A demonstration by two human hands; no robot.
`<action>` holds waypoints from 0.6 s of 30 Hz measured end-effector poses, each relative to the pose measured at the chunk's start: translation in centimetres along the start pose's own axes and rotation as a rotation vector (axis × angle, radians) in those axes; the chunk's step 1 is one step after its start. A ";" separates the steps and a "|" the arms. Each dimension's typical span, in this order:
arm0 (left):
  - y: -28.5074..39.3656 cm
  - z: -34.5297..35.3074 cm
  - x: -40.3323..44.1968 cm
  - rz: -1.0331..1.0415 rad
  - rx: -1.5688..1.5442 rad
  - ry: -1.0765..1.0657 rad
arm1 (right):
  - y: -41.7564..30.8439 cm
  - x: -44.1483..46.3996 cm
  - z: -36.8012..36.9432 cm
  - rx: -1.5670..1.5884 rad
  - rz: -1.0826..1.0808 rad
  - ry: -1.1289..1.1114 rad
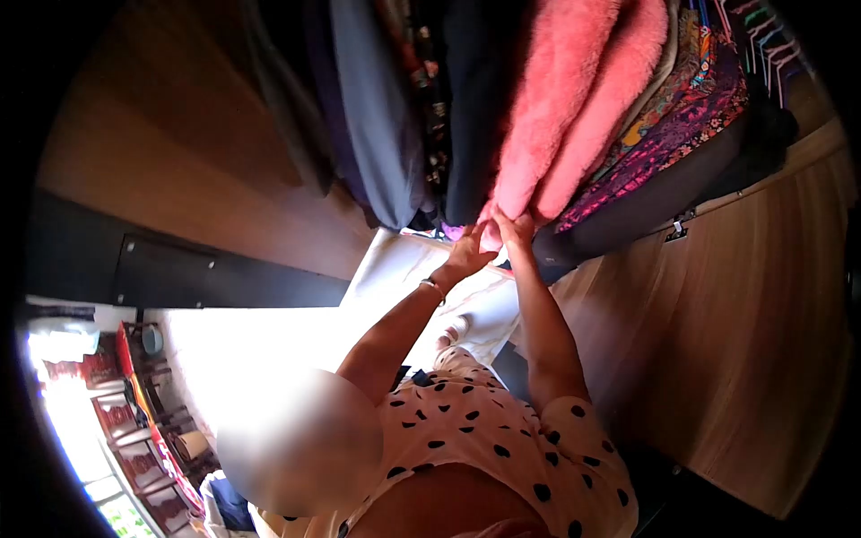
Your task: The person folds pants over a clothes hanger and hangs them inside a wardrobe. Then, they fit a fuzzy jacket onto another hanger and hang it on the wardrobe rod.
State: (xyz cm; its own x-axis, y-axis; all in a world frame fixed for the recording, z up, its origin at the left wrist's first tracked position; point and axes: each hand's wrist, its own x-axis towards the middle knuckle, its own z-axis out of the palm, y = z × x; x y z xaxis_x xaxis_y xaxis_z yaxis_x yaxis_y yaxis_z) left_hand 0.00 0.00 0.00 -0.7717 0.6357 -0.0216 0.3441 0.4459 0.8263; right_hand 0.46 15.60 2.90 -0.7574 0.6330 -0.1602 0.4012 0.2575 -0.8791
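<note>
A pink fluffy coat point(547, 108) hangs among other clothes at the top of the view. Its lower end is in both my hands. My left hand point(468, 255) has its fingers closed on the pink fabric from the left side. Close beside it, my right hand point(515, 229) pinches the same end, thumb and fingers bent around it. Pink cloth shows between the two hands. A dark garment point(475, 117) hangs just left of the coat, and a purple-pink patterned garment point(655, 161) hangs to its right.
Wooden wardrobe doors stand on the left point(197, 170) and right point(708, 341), the right one with a metal hinge point(676, 229). Several coloured hangers point(771, 54) show at upper right. Wooden chairs point(134, 439) are at lower left. A pale floor point(386, 278) lies below.
</note>
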 end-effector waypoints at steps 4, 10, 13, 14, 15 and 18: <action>-2.5 -5.2 -8.7 -0.120 -0.145 -0.005 | 8.7 -3.4 6.6 -0.318 0.004 -0.058; -13.4 -4.9 -40.3 -0.770 -0.746 0.223 | 16.2 -25.6 13.5 -0.452 0.282 -0.821; -11.4 -6.0 -58.0 -1.024 -0.776 0.680 | 13.9 -36.1 16.9 -0.355 0.322 -1.231; -10.1 -5.0 -62.2 -1.106 -0.787 0.802 | 14.3 -37.8 17.7 -0.438 0.305 -1.281; -9.2 -4.2 -65.8 -1.178 -0.801 0.923 | 14.4 -39.4 19.0 -0.518 0.271 -1.322; -7.9 -1.6 -74.6 -1.227 -0.811 1.273 | 13.8 -44.6 22.7 -0.536 0.249 -1.470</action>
State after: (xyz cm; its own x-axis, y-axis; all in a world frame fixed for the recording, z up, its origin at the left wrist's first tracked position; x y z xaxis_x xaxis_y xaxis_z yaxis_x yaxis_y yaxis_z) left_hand 53.96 -51.93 -4.04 -0.3649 -0.6670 -0.6495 -0.5994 -0.3655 0.7122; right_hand 28.06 -25.62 -12.33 -0.3369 -0.4509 -0.8266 0.4728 0.6782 -0.5626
